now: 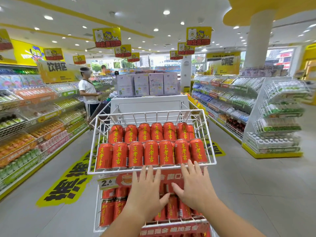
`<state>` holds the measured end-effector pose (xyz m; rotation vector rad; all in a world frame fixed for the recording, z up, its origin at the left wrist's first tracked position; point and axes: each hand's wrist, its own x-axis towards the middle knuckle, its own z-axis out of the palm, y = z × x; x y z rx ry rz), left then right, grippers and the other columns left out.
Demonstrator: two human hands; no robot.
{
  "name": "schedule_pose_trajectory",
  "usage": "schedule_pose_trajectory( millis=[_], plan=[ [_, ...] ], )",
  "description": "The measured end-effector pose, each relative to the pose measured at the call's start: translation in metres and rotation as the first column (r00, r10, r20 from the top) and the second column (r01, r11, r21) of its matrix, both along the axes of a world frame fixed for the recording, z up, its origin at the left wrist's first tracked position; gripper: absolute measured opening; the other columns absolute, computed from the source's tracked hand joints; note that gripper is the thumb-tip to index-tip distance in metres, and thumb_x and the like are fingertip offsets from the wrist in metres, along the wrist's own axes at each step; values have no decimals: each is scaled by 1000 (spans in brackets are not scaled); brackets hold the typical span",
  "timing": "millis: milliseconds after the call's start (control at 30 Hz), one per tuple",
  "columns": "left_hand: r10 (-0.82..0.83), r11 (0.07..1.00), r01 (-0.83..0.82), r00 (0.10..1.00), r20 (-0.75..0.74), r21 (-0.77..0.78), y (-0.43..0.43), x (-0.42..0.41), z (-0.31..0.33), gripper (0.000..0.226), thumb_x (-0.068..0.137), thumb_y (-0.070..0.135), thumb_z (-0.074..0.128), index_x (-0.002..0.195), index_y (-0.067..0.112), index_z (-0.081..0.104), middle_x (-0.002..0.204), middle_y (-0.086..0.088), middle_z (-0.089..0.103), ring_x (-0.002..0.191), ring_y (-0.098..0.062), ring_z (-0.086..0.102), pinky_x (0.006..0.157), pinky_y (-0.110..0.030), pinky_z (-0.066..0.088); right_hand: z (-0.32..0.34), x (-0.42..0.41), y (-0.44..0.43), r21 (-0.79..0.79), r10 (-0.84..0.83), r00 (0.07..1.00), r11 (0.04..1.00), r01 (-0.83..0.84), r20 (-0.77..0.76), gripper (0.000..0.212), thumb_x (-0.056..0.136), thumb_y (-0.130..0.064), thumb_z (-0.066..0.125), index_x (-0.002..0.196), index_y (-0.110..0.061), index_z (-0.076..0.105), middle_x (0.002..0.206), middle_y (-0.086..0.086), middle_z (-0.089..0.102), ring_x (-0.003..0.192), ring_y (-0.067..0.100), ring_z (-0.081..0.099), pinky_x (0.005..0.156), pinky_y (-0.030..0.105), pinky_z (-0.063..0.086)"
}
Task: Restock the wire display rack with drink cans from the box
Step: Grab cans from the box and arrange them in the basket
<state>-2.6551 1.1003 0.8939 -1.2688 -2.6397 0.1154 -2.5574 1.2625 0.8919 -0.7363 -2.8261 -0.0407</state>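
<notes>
A white wire display rack [93,147] stands in the aisle in front of me. Its top basket holds two rows of red drink cans [151,153] with yellow lettering, standing upright. A lower basket [172,222] holds more red cans [106,212]. My left hand [145,189] and my right hand [195,183] reach forward with straight, spread fingers, the fingertips at the front wire of the top basket, just below the front row of cans. Neither hand holds anything. No box is in view.
A price tag reading 2.6 [106,183] hangs under the top basket. Drink shelves [34,117] line the left side, more shelves [239,100] the right. A person in a white shirt [88,93] stands at the left shelves. A white cabinet [148,105] stands behind the rack.
</notes>
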Motion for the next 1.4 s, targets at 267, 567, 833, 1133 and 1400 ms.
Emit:
schedule_pose_trajectory(
  millis=[267, 567, 833, 1133, 1400],
  plan=[
    [7, 1000, -7, 999, 36, 3, -125, -17, -47, 93, 91, 74, 25, 163, 16, 8, 169, -16, 12, 156, -38, 6, 122, -63, 6, -44, 4, -111, 21, -16, 999, 1000, 16, 30, 92, 87, -75, 21, 161, -19, 16, 168, 13, 11, 154, 33, 10, 121, 58, 13],
    [47, 999, -47, 989, 138, -2, -210, -20, -150, 96, 85, 72, 22, 158, 11, 31, 160, -20, 35, 148, -41, 30, 116, -62, 25, -140, 12, -183, 0, 16, 976, 1000, -16, 215, 95, 85, -76, 21, 159, -17, 22, 166, 14, 19, 153, 35, 17, 119, 59, 21],
    [145, 984, -112, 957, 252, -140, -250, 5, -297, 96, 84, 71, 16, 157, 9, 32, 158, -20, 38, 145, -40, 35, 116, -61, 29, -287, 37, -208, -81, 99, 883, 994, -69, 458, 96, 81, -74, 22, 151, -12, 42, 156, 17, 41, 144, 37, 38, 112, 57, 34],
    [259, 901, -99, 903, 341, -422, -277, 59, -497, 93, 87, 72, 36, 154, 7, 34, 152, -20, 43, 137, -39, 41, 109, -56, 36, -488, 99, -224, -236, 207, 732, 970, -65, 649, 90, 89, -73, 22, 158, -15, 22, 165, 17, 18, 152, 35, 19, 121, 50, 23],
    [272, 860, 27, 820, 504, -510, -288, 97, -667, 89, 80, 61, 26, 137, 0, 58, 131, -28, 62, 121, -48, 57, 102, -64, 43, -659, 140, -227, -353, 290, 625, 935, -24, 725, 85, 91, -68, 18, 159, -17, 15, 165, 12, 19, 151, 32, 20, 120, 46, 26]
  ],
)
